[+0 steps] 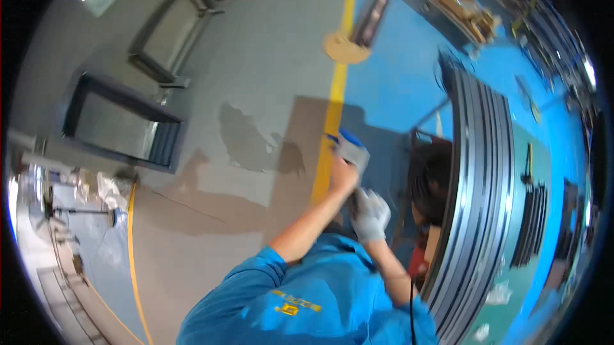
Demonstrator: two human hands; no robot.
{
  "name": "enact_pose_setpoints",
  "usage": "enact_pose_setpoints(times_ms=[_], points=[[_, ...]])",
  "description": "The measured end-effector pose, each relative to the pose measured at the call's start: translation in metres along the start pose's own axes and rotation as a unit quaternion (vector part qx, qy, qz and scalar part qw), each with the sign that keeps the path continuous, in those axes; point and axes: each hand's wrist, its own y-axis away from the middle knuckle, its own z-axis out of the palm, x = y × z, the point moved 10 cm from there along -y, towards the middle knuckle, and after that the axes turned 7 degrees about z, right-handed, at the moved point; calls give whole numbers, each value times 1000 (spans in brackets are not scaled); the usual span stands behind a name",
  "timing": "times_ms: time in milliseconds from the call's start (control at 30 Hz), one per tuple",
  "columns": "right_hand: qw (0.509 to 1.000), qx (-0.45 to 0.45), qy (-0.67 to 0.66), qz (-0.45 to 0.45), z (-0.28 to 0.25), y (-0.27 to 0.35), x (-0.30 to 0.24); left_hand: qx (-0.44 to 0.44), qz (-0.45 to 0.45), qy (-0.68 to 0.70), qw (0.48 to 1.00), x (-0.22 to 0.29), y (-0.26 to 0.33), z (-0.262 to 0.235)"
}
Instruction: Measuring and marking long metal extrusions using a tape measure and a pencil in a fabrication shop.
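Out in front of my body, my left hand (345, 177) looks bare and closed, smeared by motion. It is on a pale grey thing with a blue end (352, 150); whether this is a glove or something else I cannot make out. Just below and to the right is my right hand (371, 216), in a grey-white work glove. Its fingers are curled, and what they hold, if anything, is hidden. Both forearms come out of blue sleeves (256, 281).
Long dark metal profiles (486, 172) lie stacked close by my right arm. Rectangular dark frames (121, 99) stand along the left wall. A yellow floor line (335, 102) runs ahead, with a round cardboard piece (346, 49) on it. A loaded pallet (464, 12) sits far right.
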Motion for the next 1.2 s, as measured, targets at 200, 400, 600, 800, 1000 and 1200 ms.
enact_pose_setpoints(times_ms=[200,400,600,800,1000,1200], points=[[996,-81,30,-19,76,-78,-19,-206,-114,-68,970,-17,-97,6],[997,-47,-12,-64,110,-167,-19,-44,-274,385,880,-28,-196,14],[999,6,-25,-37,161,-289,52,-99,-267,336,898,11,-301,115],[995,-52,26,78,219,-438,188,-161,-266,296,903,67,-421,248],[975,-106,-36,192,238,-558,279,-143,-319,269,897,58,-525,321],[974,-127,-86,165,270,-675,268,-110,-218,177,953,-33,-682,341]])
